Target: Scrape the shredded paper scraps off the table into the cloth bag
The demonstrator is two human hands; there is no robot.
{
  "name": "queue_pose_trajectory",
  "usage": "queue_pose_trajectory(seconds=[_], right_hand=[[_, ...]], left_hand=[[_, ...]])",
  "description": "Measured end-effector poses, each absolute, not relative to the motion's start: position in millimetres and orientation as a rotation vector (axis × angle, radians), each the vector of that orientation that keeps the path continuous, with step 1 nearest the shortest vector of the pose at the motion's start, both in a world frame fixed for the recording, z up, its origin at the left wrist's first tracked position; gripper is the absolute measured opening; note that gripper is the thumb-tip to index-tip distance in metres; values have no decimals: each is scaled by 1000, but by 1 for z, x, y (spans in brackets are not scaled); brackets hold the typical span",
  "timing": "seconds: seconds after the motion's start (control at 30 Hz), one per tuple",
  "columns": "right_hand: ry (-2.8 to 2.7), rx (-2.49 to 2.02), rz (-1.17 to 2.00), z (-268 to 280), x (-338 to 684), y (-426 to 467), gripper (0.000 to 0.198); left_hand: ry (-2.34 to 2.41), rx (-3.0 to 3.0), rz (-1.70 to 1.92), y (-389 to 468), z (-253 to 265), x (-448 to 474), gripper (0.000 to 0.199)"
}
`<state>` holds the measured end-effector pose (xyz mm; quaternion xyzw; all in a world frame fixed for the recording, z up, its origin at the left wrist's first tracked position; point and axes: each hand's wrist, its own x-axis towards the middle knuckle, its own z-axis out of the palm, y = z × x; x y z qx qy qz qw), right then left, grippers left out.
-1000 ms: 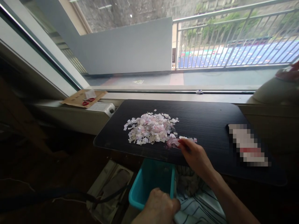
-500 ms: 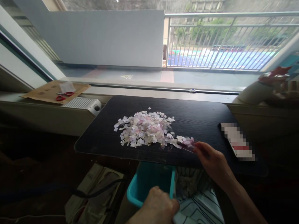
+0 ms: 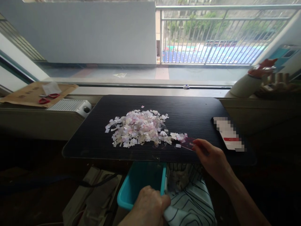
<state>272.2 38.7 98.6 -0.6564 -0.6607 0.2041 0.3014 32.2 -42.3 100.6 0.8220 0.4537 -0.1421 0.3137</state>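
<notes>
A heap of small white and pale pink paper scraps (image 3: 138, 127) lies on the dark table (image 3: 188, 113), with a thin tail of scraps trailing to the right. At that tail, my right hand (image 3: 213, 161) pinches a thin, see-through pinkish plastic sheet (image 3: 187, 143) between thumb and fingers. The sheet's far end touches the scraps. Below the table's front edge stands a teal bin (image 3: 124, 201). My left hand (image 3: 150, 204) is closed on its near right rim, fingertips partly hidden.
A phone (image 3: 229, 133) lies on the table's right side. Red-handled scissors (image 3: 48, 98) rest on a brown envelope (image 3: 25, 94) at the left, above a white radiator (image 3: 70, 106). A vase-like pot (image 3: 244, 84) stands on the sill at right. Striped cloth (image 3: 192, 201) is beside the bin.
The view has shifted to the right. My right hand has drawn the plastic sheet slightly back from the heap, and more of its bare surface shows. My left hand stays on the bin.
</notes>
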Motion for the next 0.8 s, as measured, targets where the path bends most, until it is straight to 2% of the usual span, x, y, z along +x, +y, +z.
queue_pose_trajectory(seconds=[0.27, 0.43, 0.57, 0.8], right_hand=[[-1641, -1789, 616, 94, 282, 36, 25], [-1629, -1902, 546, 96, 290, 31, 25], [-1602, -1827, 608, 92, 292, 30, 26], [-1813, -1804, 748, 102, 292, -1, 20]], left_hand=[[1234, 2135, -408, -46, 112, 34, 8], [1270, 2132, -380, -46, 114, 34, 11], [1294, 2115, -361, -49, 113, 32, 11], [1306, 2124, -351, -50, 110, 31, 9]])
